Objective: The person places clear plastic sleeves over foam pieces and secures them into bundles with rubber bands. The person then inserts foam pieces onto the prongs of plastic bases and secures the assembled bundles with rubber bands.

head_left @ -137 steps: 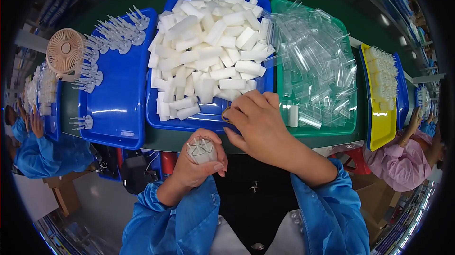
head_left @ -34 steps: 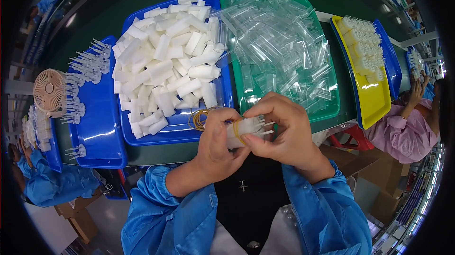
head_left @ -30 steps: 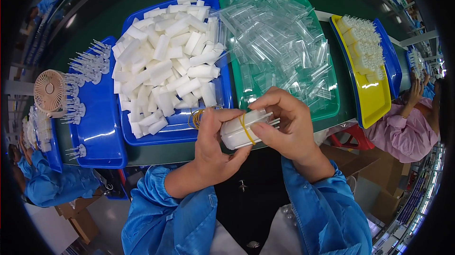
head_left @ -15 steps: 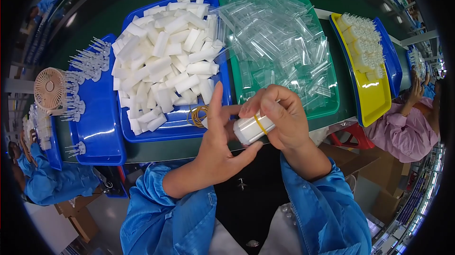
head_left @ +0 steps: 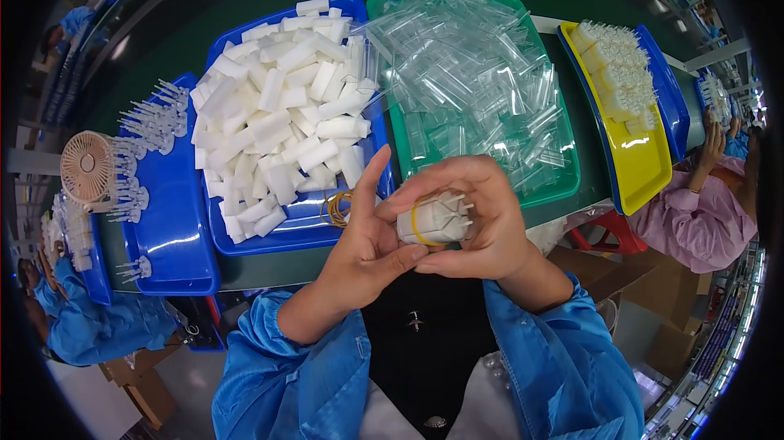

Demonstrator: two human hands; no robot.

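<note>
Between my two hands is a short whitish bundle [head_left: 434, 221] with a yellow rubber band [head_left: 414, 223] around it. Thin white prongs stick out of the bundle's right end. My right hand [head_left: 500, 227] curls around that end, fingers over the top and thumb underneath. On the other side, my left hand [head_left: 365, 237] presses its thumb against the bundle, its index finger pointing up. Some of the left fingers are hidden. Close to the left hand, loose yellow rubber bands [head_left: 336, 209] lie at the front of a blue tray [head_left: 310, 233].
White foam-like blocks [head_left: 282, 113] fill that blue tray. A green tray [head_left: 576, 170] holds clear plastic pieces [head_left: 482, 80]. Right of it, a yellow tray [head_left: 641, 174] carries banded bundles [head_left: 616, 72]. Leftward are another blue tray [head_left: 167, 236], pronged clear parts [head_left: 159, 117] and a small fan [head_left: 86, 169]. Co-workers sit at both sides.
The bundle has turned, so its pronged end now shows on the right. My right hand has shifted from pinching the band to wrapping the bundle, and my left thumb has come onto it.
</note>
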